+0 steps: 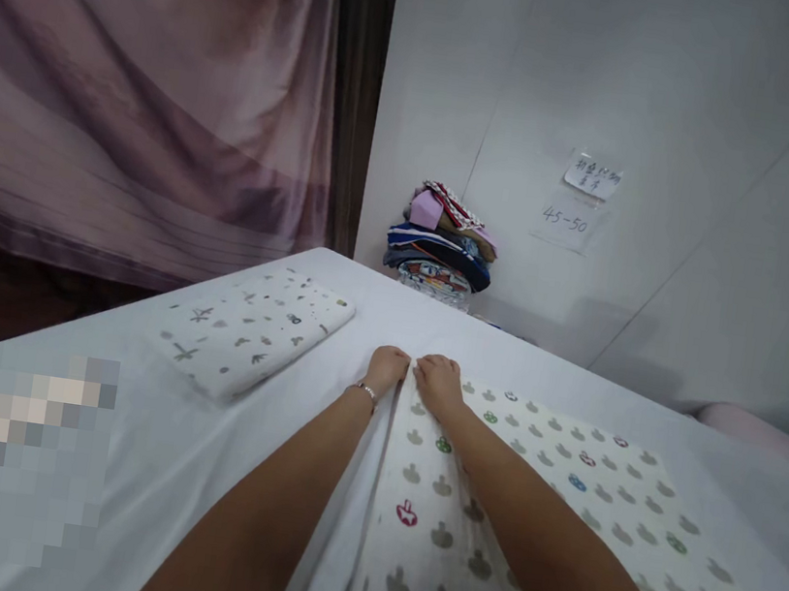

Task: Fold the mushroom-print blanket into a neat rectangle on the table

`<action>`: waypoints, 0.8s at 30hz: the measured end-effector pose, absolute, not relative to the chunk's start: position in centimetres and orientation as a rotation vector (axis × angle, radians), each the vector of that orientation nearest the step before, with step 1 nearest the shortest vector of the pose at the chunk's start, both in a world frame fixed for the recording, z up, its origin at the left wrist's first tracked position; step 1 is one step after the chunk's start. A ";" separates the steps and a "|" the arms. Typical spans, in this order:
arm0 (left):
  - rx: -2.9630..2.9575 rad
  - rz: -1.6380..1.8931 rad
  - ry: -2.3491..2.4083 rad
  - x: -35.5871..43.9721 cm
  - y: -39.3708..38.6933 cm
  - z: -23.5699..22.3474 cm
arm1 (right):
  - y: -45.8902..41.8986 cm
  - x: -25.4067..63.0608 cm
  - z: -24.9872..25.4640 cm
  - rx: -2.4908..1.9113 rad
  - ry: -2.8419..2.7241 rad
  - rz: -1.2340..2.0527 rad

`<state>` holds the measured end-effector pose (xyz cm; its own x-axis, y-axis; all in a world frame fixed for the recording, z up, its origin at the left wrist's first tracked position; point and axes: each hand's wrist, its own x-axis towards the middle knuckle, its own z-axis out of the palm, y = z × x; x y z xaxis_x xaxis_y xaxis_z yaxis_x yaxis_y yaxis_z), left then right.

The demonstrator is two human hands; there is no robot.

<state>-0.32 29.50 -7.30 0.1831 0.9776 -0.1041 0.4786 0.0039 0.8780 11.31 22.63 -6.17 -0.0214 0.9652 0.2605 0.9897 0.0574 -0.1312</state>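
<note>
A cream cloth (441, 537) printed with grey, red, green and blue rabbit-head shapes lies spread before me, and its left part looks folded over. Both my arms reach out to its far left corner. There my left hand (388, 366), with a bracelet at the wrist, has its fingers closed at the cloth's edge. Close beside it, my right hand (438, 386) is closed on the same far edge, knuckles up. The fingertips of both hands are partly hidden. To the left lies a folded white cloth (257, 330) with grey leaf-like prints.
A white sheet covers the bed-like surface (338, 278). Behind its far edge rises a stack of folded fabrics (442, 244) against the pale wall (542, 81), which carries paper notes (571, 213). A pinkish curtain (174, 88) hangs at left. The lower left corner is pixelated.
</note>
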 end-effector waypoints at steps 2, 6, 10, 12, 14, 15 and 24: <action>1.595 0.722 1.397 -0.4 29.6 -7.3 | 22.8 11.1 -6.0 -2.006 -2.076 -0.116; 1.598 0.699 1.382 -0.7 29.4 -6.9 | 22.7 10.7 -5.3 -2.052 -2.074 -0.082; 1.619 0.692 1.406 -1.0 28.9 -6.4 | 21.6 10.5 -4.9 -2.062 -2.056 -0.079; 1.640 0.692 1.428 -1.0 28.7 -6.2 | 20.9 10.3 -5.1 -2.040 -2.067 -0.083; 1.673 0.689 1.457 -0.9 28.7 -6.1 | 20.4 10.1 -5.3 -2.026 -2.108 -0.036; 1.694 0.687 1.473 -0.8 28.7 -6.1 | 20.2 9.9 -5.3 -2.034 -2.129 0.012; 1.862 0.576 1.451 -2.4 27.3 -5.0 | 14.0 8.5 -2.6 -2.068 -2.172 0.181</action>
